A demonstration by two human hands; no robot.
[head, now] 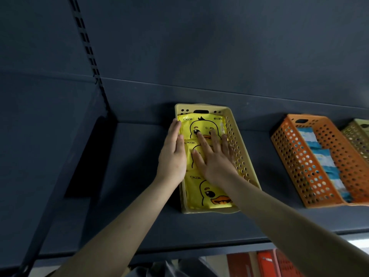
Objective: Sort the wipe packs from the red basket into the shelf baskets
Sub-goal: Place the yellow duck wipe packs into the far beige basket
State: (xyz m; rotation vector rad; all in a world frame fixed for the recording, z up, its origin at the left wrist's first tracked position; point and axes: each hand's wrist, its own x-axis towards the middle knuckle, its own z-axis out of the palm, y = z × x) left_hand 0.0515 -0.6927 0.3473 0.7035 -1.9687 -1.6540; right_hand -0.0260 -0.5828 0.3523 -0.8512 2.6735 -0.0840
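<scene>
A yellow perforated basket (pixel 237 140) stands on the dark shelf and holds yellow duck-print wipe packs lying in a row, the rear pack (pixel 201 124) and the front pack (pixel 209 193) showing most. My right hand (pixel 214 156) lies flat on the packs, fingers spread, pressing the middle and rear ones. My left hand (pixel 173 154) rests edge-on along the basket's left side, fingers straight against the packs' left edge. Neither hand grips a pack. The red basket (pixel 279 263) shows partly below the shelf's front edge.
An orange perforated basket (pixel 287 154) with blue-and-white packs (pixel 324 162) stands to the right, and an olive basket (pixel 357 136) sits at the far right edge. Bare shelf (pixel 127 176) lies left of the yellow basket. A slotted upright (pixel 87 47) runs up the back panel.
</scene>
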